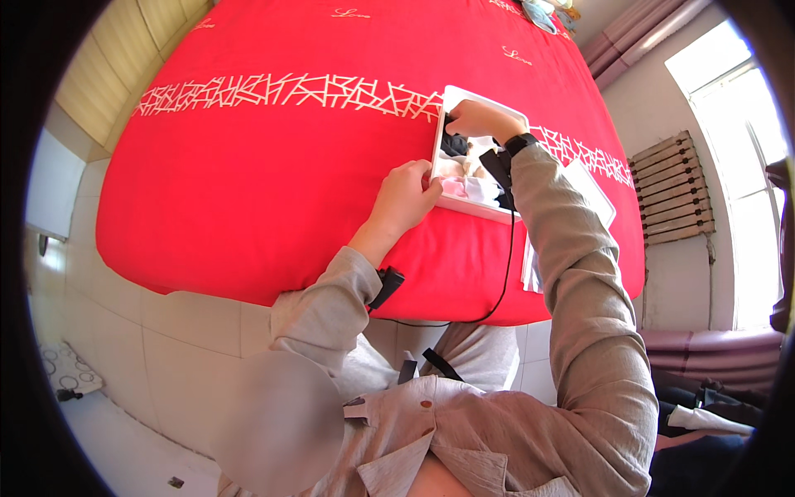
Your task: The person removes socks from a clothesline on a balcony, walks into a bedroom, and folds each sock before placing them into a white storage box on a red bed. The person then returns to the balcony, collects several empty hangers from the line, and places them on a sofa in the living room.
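Observation:
A white rectangular box [480, 209] lies on the red bedspread, holding small folded cloth pieces in black, white, beige and pink. My left hand [406, 197] grips the box's near left corner, thumb inside the wall. Over the far left part of the box, my right hand [482, 121] reaches in with fingers curled down onto a folded black cloth [454, 145]. The tips of those fingers are partly hidden. Next to the black piece lie pale cloth pieces [476, 157], and a pink one [454, 186] sits near my left thumb.
The red bedspread [248, 182] spreads around the box. A white lid-like panel [592, 195] lies right of the box, partly behind my right sleeve. A black cable [507, 273] hangs from my right wrist. At the right stand a radiator [675, 189] and a bright window [737, 149].

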### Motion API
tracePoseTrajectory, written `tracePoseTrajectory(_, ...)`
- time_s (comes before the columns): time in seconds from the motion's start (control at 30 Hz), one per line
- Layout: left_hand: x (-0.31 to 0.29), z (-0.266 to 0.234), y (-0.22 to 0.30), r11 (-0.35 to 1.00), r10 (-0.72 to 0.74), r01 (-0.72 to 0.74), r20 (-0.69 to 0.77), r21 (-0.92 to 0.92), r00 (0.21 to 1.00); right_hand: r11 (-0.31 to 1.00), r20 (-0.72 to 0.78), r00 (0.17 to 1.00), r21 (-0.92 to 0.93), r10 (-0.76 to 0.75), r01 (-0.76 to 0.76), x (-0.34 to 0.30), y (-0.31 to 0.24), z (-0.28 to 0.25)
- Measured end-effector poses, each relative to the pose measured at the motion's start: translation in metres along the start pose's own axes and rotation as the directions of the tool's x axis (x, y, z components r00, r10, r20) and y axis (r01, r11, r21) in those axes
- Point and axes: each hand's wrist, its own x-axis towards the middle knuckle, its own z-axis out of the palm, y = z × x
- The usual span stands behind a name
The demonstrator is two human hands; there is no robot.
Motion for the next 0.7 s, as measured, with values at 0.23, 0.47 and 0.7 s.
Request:
tracePoseTrajectory(0.23, 0.001, 0.001, -0.002, 0.999, 0.037, -0.037, -0.016, 0.037, 0.999, 0.971, -0.348, 0.906, -0.078, -0.241, 0.228, -0.001, 0.017, 0.02)
tracePoseTrajectory(0.47, 0.001, 0.0, 0.001, 1.0, 0.004, -0.004, 0.004, 0.015, 1.0, 0.971, -0.298, 0.924, -0.053, -0.238, 0.233, 0.006, 0.021, 0.03)
tracePoseTrajectory(0.7, 0.003, 0.002, 0.0, 1.0, 0.024, -0.024, -0.022, 0.016, 0.999, 0.941, -0.242, 0.951, 0.229, -0.191, 0.247, 0.009, 0.044, 0.021)
